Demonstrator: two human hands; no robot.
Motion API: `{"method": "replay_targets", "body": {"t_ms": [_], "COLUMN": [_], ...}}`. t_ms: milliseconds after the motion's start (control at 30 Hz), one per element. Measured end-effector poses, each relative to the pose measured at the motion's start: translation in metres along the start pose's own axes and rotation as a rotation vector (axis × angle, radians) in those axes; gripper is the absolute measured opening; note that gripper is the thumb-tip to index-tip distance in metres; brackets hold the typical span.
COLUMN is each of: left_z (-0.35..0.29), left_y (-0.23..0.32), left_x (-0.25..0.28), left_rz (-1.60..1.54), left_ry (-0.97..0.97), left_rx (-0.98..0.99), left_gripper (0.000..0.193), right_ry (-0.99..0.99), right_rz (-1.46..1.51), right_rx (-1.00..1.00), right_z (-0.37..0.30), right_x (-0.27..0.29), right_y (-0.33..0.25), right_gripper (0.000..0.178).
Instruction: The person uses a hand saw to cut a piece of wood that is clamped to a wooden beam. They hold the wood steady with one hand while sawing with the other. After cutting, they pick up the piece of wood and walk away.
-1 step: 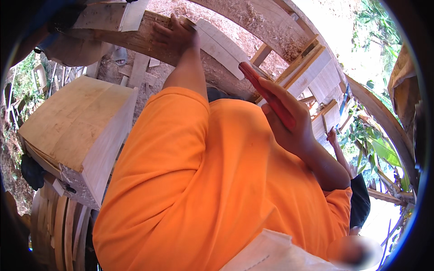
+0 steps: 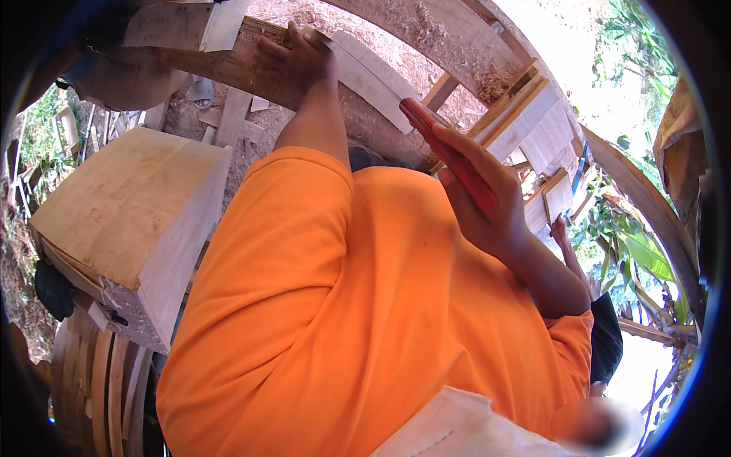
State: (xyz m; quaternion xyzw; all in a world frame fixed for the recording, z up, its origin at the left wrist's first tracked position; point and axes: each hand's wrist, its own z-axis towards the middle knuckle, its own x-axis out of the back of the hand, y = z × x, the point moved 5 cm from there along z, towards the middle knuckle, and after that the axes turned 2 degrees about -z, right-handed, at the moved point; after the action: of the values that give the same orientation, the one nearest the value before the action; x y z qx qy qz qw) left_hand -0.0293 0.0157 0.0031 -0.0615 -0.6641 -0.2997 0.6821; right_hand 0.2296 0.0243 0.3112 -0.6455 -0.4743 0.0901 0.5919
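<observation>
1. Wooden box, left of frame: standing clear of both hands. Best left out of the elbow's way.
2. Beam, upper left to centre: the work surface. Looks sturdy enough to lean on.
3. Pale board, upper centre: slanting along the beam. I'd want it seated flat, not rocking.
4. Left hand, upper centre-left: fingers spread wide on the beam, by the board's upper end. Firm downward palm, fingertips out of the tool's line.
5. Right hand, right of centre: wrapped around the red tool. Tip points at the board's lower end; contact, can't tell. Wrist straight, light grip.
6. Shavings, upper right: brush clear for footing.
</observation>
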Motion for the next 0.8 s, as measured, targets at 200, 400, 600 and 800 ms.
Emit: {"method": "replay_targets", "body": {"t_ms": [200,400,600,800], "left_z": [-0.002,-0.001,-0.001,-0.001], "left_y": [0.008,0.003,0.005,0.001], "left_x": [0.006,0.003,-0.002,-0.007], "left_rz": [0.019,0.01,0.038,-0.04], "left_ry": [-0.09,-0.03,-0.005,0.034], "left_rx": [-0.004,-0.028,-0.008,0.002], "left_gripper": [0.056,0.064,0.057,0.055], "right_ry": [0.123,0.119,0.139,0.002], "right_rz": [0.074,-0.04,-0.042,-0.007], "right_rx": [0.127,0.195,0.111,-0.067], "right_z": [0.144,0.161,0.112,0.011], "right_x": [-0.09,-0.12,-0.111,-0.048], "right_y": [0.102,0.13,0.157,0.129], "right_gripper": [0.036,0.046,0.057,0.057]}}
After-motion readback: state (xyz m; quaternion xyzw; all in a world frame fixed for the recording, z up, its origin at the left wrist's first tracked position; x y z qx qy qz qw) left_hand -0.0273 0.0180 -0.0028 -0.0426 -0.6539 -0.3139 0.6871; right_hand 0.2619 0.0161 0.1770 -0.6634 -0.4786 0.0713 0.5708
